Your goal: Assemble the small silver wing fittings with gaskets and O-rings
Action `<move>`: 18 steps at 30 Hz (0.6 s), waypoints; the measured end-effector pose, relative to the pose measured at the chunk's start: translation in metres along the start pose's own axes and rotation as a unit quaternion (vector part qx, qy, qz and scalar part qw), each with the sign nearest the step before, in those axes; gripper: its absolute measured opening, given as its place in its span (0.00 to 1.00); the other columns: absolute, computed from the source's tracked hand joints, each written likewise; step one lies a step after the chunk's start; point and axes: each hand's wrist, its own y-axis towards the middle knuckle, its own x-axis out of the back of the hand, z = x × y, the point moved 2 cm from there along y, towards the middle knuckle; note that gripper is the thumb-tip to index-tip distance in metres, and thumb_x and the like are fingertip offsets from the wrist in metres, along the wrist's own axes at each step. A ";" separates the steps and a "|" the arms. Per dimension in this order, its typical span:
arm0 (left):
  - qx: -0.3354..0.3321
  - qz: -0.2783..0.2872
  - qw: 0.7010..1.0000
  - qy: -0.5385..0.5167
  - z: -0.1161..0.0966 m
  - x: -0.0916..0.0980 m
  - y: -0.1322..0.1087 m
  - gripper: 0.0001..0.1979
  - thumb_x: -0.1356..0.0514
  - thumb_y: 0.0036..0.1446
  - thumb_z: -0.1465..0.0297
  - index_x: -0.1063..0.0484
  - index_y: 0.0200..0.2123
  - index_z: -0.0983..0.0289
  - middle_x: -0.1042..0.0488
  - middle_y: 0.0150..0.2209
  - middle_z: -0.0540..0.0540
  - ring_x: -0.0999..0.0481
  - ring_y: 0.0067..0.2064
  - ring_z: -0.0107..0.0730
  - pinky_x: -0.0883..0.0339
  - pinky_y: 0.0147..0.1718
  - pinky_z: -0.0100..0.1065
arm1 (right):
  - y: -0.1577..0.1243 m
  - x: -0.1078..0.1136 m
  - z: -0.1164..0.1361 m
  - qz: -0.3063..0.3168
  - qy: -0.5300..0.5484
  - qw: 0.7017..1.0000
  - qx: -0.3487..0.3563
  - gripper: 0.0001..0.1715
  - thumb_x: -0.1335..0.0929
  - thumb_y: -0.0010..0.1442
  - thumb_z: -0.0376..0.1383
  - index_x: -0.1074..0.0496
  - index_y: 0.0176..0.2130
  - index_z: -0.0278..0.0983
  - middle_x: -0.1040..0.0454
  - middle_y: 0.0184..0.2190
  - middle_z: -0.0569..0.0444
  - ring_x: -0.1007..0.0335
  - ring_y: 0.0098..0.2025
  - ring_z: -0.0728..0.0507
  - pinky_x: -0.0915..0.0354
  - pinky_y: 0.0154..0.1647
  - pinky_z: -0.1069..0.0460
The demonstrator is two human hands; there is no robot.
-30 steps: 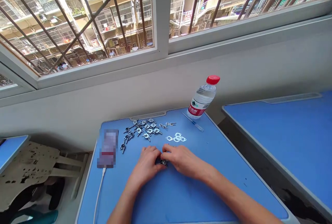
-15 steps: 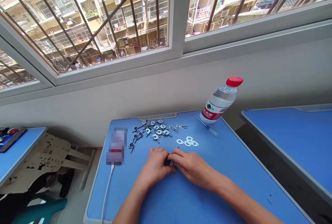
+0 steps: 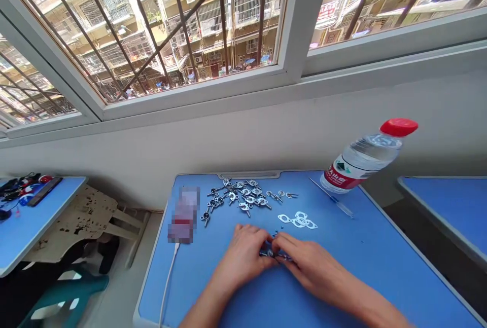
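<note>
Metal part [image 3: 271, 253] between left hand [image 3: 243, 256] and right hand [image 3: 309, 263]; red-labelled bottle [image 3: 361, 163] behind

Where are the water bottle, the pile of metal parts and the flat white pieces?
water bottle [image 3: 368, 153], head view, clear body.
pile of metal parts [image 3: 245, 197], head view, pile's middle.
flat white pieces [image 3: 299, 220], head view, centre piece.

**Both my hands meet at the fingertips**

My left hand [image 3: 243, 256] lies palm down, with the fingers curled and pointing to the right. My right hand [image 3: 306, 263] comes from the other side, also palm down, with thumb and first fingers pinched closed. The tips of both hands touch. My bare left forearm [image 3: 205, 307] enters from below, my right forearm [image 3: 365, 305] from the lower right.
</note>
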 end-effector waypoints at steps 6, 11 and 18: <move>0.006 -0.001 1.000 -0.001 0.003 -0.005 0.000 0.09 0.35 0.58 0.64 0.28 0.39 0.60 0.25 0.39 0.51 0.29 0.43 0.38 0.43 0.44 0.36 | -0.002 0.000 -0.002 -0.004 0.010 1.000 0.007 0.11 0.41 0.64 0.27 0.34 0.37 0.39 0.27 0.33 0.51 0.28 0.28 0.44 0.39 0.26 0.51; 0.000 0.021 1.000 -0.002 0.004 -0.004 -0.001 0.13 0.34 0.57 0.63 0.29 0.45 0.59 0.24 0.42 0.51 0.29 0.45 0.40 0.43 0.46 0.37 | -0.003 -0.007 -0.006 -0.008 0.014 1.000 0.015 0.12 0.42 0.65 0.29 0.33 0.36 0.40 0.26 0.32 0.51 0.28 0.27 0.44 0.37 0.25 0.52; 0.006 0.032 0.999 -0.015 0.006 -0.003 -0.002 0.13 0.35 0.59 0.64 0.30 0.46 0.58 0.24 0.43 0.50 0.28 0.46 0.38 0.44 0.50 0.36 | -0.005 -0.010 -0.008 -0.031 0.021 0.999 0.032 0.10 0.40 0.65 0.30 0.31 0.40 0.42 0.25 0.32 0.53 0.25 0.28 0.44 0.35 0.25 0.53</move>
